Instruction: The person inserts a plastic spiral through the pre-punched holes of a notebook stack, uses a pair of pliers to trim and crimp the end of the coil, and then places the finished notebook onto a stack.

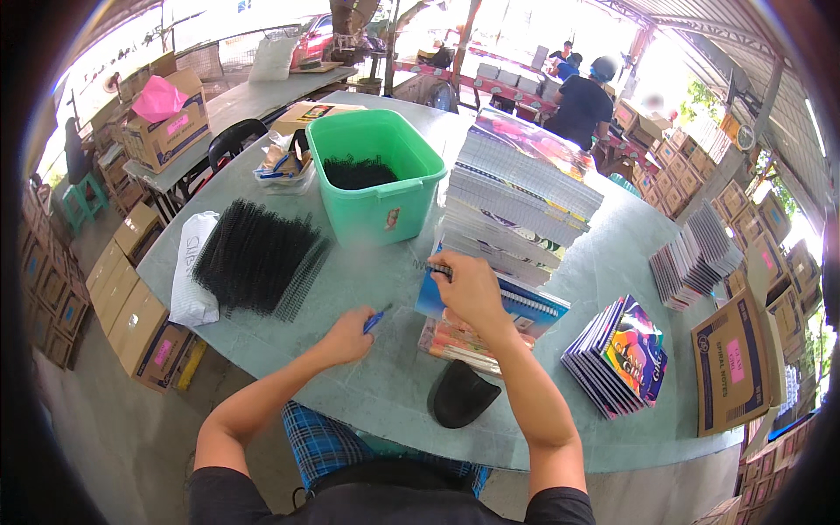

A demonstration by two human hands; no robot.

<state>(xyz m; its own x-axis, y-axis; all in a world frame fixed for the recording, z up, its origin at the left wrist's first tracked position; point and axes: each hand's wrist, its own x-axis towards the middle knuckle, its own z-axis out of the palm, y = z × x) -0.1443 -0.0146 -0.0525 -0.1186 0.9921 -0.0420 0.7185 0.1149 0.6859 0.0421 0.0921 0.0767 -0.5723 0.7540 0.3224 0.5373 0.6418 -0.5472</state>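
My left hand (352, 334) is closed around a small blue tool (378, 318) with a dark tip, its kind too small to make out. A little to the right, my right hand (470, 284) pinches a black spiral coil (430, 266) at the top left corner of a blue notebook (544, 304). The coil runs along the notebook's upper edge, and its loose end sticks out on the left. Below the blue notebook lie others with orange covers (455, 343). A heap of black coils (254, 258) spreads at the left on white wrapping (194, 271).
Behind my hands stands a green bucket (376, 214) with black coils inside. Tall stacked notebooks (521, 210) rise beside it. A black curved pad (464, 394) lies near the front edge. Finished-looking notebooks (617, 359) and an open carton (735, 363) are at the right.
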